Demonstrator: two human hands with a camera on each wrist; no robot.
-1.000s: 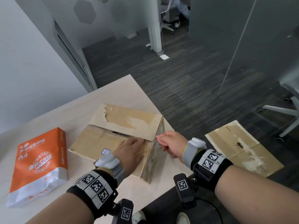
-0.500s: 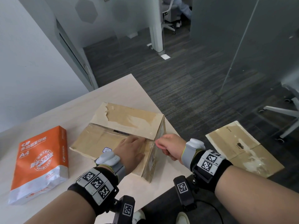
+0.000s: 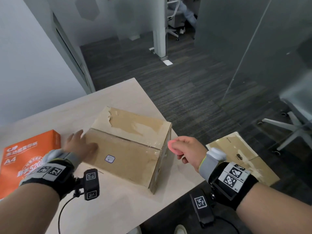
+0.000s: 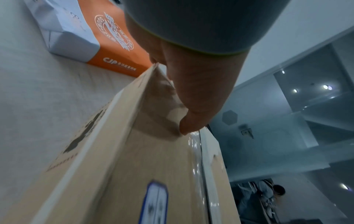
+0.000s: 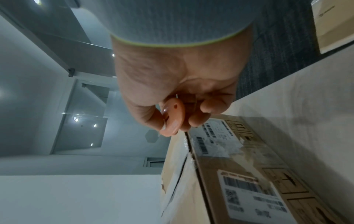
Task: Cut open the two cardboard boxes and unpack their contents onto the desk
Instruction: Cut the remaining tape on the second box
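A brown cardboard box (image 3: pixel 131 149) with a taped top seam lies on the pale desk (image 3: pixel 118 203). My left hand (image 3: pixel 79 144) rests on its left end, thumb lying flat on the top (image 4: pixel 199 106) and fingers spread past the corner. My right hand (image 3: pixel 185 151) hovers just off the box's right end and pinches a small round pink cutter (image 3: pixel 173 146) between thumb and fingers; in the right wrist view the cutter (image 5: pixel 172 119) hangs above the box's labelled end (image 5: pixel 239 174). A second flat cardboard box (image 3: pixel 239 156) sits lower, to the right of the desk.
An orange A4 paper ream (image 3: pixel 28 159) lies on the desk left of the box, close to my left hand. The desk edge (image 3: pixel 177 196) runs diagonally just right of the box. An office chair base (image 3: pixel 290 130) stands on the dark carpet at far right.
My left hand has slid from the right part of the box top to its left end. My right hand with the cutter has drawn back from the box's right edge.
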